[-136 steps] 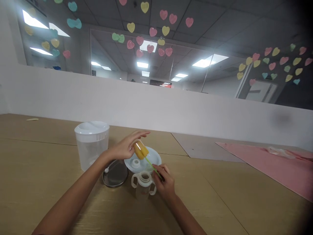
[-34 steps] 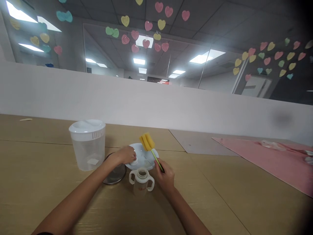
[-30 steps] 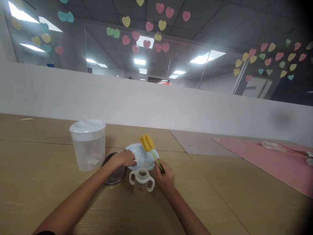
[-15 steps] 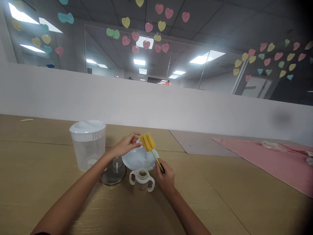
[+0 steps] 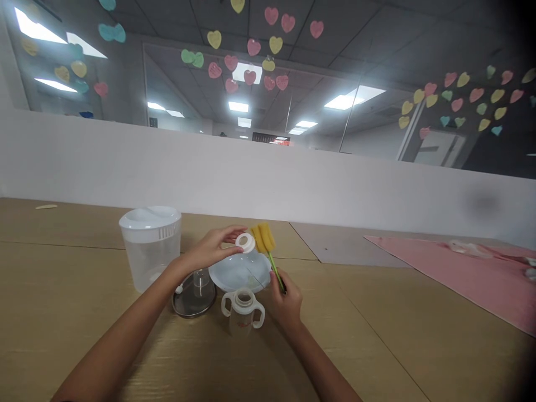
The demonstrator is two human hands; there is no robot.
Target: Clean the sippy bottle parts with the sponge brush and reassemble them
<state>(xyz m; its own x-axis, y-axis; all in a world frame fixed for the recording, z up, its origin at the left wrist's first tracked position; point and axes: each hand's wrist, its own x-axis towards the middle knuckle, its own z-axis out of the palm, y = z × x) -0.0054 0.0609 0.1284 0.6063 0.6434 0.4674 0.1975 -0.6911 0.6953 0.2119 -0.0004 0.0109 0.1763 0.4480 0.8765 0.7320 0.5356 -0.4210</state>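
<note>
Between the fingers of my left hand point(image 5: 218, 245) is a white bottle collar ring point(image 5: 245, 242), its round opening turned towards me. My right hand point(image 5: 287, 298) grips the green handle of a sponge brush point(image 5: 264, 239). The brush's yellow sponge head is up, just right of the ring. Below both hands lies a white bowl point(image 5: 224, 276) with what looks like water in it. In front of the bowl a clear baby bottle point(image 5: 243, 321) with two white side handles stands upright, its mouth uncovered.
Left of the bowl is a round dark tray point(image 5: 188, 306) with a small clear cup point(image 5: 201, 282) on it. Behind it stands a translucent bucket point(image 5: 153, 257) with a white lid. A pink cloth point(image 5: 452, 279) covers the table's right side. A white wall point(image 5: 251, 184) rises behind.
The sponge head has moved right, away from in front of the ring, and the brush is more upright. My left hand has shifted slightly right, turning the ring's opening into view.
</note>
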